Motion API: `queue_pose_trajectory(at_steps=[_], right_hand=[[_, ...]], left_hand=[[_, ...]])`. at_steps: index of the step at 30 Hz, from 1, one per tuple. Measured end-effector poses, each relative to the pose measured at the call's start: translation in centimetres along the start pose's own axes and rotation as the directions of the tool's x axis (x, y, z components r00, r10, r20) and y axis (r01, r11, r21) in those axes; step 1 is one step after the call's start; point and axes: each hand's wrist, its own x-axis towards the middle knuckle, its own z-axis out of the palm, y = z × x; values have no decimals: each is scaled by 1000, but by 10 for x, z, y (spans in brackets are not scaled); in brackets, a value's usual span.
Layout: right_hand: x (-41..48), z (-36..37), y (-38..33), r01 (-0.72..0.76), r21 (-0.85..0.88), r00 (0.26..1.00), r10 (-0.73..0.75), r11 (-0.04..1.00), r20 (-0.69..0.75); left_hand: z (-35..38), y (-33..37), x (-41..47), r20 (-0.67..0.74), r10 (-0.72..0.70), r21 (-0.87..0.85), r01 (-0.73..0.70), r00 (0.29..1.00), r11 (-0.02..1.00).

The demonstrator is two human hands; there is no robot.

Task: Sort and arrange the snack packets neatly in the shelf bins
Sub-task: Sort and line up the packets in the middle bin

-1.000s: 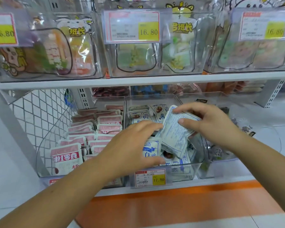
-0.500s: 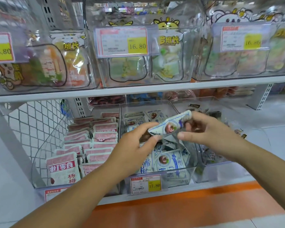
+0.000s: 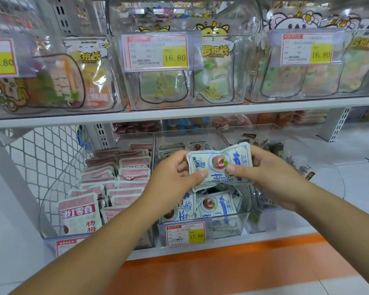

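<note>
Site: lower shelf (image 3: pixel 232 243), three clear bins side by side. The left bin (image 3: pixel 49 218) has pink packets (image 3: pixel 124 173) in tidy rows, faces to the near side. The middle bin (image 3: pixel 226 228) (price tag (image 3: pixel 185 234) on its near wall reads 17.80) is the one in hand. The blue-and-white packets (image 3: pixel 217 207) in its near half lie tumbled at odd angles, and a few at the far end look stacked in order. The right bin (image 3: pixel 264 220) holds darker packets, too blurred to read.

Step, as I judge it: squaring up one packet before seating it in the middle bin. To do it well:
- Flatten the bow out of it.
- Keep the printed face to the near side and the text upright.
- Slot it against a standing neighbour so the row matches the left bin.
- Stand the tumbled ones underneath up first, or the new one will likely slump onto them.
- Hold it by the edges, since squeezing the middle would crease the film.

The left hand (image 3: pixel 170 179) pinches the packet, thumb pressed on its near face at the lower left corner, fingers curled behind. The right hand (image 3: pixel 271 177) pinches the right side the same way, thumb reaching in toward the printed fruit, fingers wrapped round the edge.

The held packet (image 3: pixel 217 165) is in the air just above the middle bin's centre, face to the near side and bowed across its middle. I cannot tell whether its lower edge brushes the heap below.
</note>
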Motion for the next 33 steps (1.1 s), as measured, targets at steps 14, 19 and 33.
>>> queue_pose_trajectory(at_steps=[14,19,33], right_hand=[[12,38,6,225,-750,958,0,622,287],[15,46,8,96,-652,987,12,752,160],[25,13,-8,262,-833,943,53,487,328]], left_hand=[[-50,-12,2,191,-13,848,-158,982,506],[-56,-17,4,175,13,760,-143,984,634],[-48,-7,1,351,-21,830,-300,936,469]])
